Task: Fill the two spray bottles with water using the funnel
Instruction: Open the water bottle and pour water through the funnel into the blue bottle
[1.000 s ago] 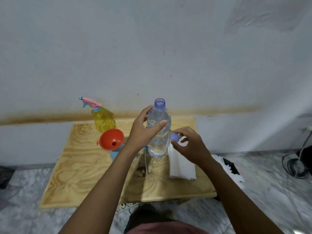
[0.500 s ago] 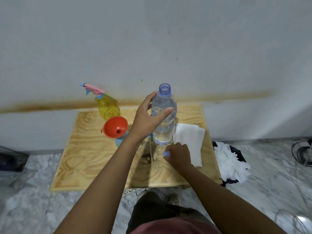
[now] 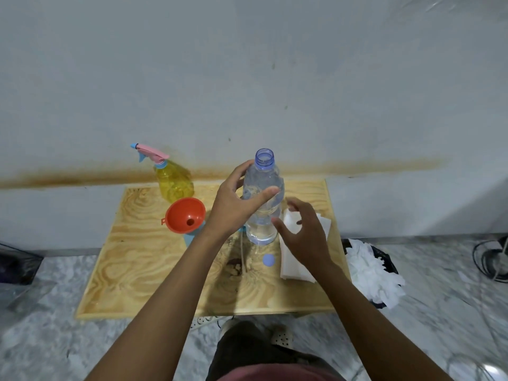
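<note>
My left hand grips a clear water bottle, uncapped and upright above the wooden table. Its blue cap lies on the table just below the bottle. My right hand hovers open beside the bottle's lower right, fingers spread and holding nothing. An orange funnel sits in the neck of a blue spray bottle, mostly hidden behind my left forearm. A yellow spray bottle with a pink and blue trigger head stands at the table's back, by the wall.
A stack of white paper napkins lies on the table under my right hand. A dark bin with crumpled white tissue stands on the marble floor to the right. Cables lie far right, a dark object far left.
My right hand set the blue cap down on the table and let go, then rose open beside the bottle. My left hand kept holding the bottle upright.
</note>
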Tool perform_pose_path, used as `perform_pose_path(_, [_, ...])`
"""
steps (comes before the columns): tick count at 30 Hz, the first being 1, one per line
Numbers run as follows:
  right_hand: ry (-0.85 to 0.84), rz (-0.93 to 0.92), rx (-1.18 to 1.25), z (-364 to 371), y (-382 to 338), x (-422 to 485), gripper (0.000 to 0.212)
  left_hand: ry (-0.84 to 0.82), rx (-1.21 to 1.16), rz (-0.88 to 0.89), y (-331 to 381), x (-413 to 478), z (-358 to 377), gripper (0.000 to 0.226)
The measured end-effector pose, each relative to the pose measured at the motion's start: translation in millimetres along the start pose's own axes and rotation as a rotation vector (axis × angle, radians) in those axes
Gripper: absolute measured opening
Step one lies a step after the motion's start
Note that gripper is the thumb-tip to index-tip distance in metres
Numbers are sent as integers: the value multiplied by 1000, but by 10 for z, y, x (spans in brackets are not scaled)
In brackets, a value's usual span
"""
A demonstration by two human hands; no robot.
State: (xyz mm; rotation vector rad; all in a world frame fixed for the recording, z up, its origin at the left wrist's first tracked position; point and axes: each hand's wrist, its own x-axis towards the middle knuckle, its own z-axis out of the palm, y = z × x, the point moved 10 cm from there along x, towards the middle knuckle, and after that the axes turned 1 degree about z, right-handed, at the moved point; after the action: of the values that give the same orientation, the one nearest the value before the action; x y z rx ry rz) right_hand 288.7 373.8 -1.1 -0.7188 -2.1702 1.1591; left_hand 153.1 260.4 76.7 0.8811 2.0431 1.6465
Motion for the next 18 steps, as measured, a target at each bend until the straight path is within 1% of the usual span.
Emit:
perform_pose_path(2, [-20, -63, 60, -48, -232, 113, 69, -16, -3, 0, 11, 15, 1, 66])
perform_pose_path(6, [-110, -104, 103, 102, -433, 261, 90, -61, 11, -40, -25, 53, -33, 62])
perform_pose_path(9, [-91, -141, 154, 204, -463, 305, 101, -91, 20, -57, -42, 73, -48, 62])
perform_pose_path(13, [-86, -170, 243, 352, -467, 353, 107, -93, 26, -77, -57, 82, -58, 63])
perform_pose_path(18, [-51, -201, 257, 379, -476, 467, 97, -59, 3, -83, -69, 99, -89, 59])
